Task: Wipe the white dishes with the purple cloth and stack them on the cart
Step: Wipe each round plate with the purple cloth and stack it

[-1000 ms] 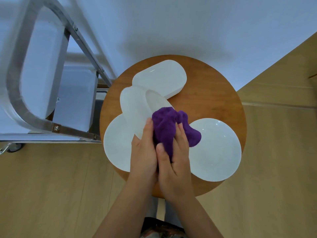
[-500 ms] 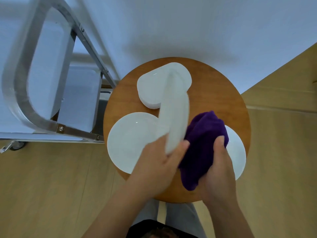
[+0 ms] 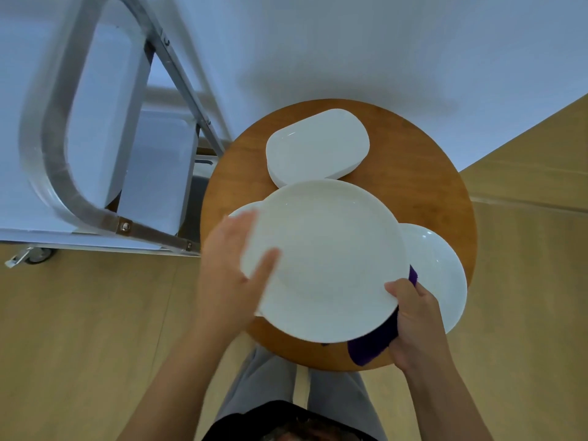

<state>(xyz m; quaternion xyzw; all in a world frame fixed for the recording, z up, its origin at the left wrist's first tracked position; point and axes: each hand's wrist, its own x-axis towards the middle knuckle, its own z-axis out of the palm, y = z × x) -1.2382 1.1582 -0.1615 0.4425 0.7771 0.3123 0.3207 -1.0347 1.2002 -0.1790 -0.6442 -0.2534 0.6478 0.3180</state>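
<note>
**Both hands on one round plate, cloth beneath**

The left hand (image 3: 227, 275) grips the held plate (image 3: 324, 259) at its left rim, thumb on top. The right hand (image 3: 413, 319) pinches the opposite rim, pressing the purple cloth (image 3: 369, 345) underneath. Four white dishes: this one, two round plates (image 3: 436, 275) under it on the wooden stool (image 3: 423, 186), and one oblong dish (image 3: 318, 148) beyond. The cart (image 3: 95, 122) stands left of the left hand.

The held plate (image 3: 324, 259) covers most of the round table (image 3: 423, 186); bare wood shows only behind it, right of the oblong dish (image 3: 318, 148).
</note>
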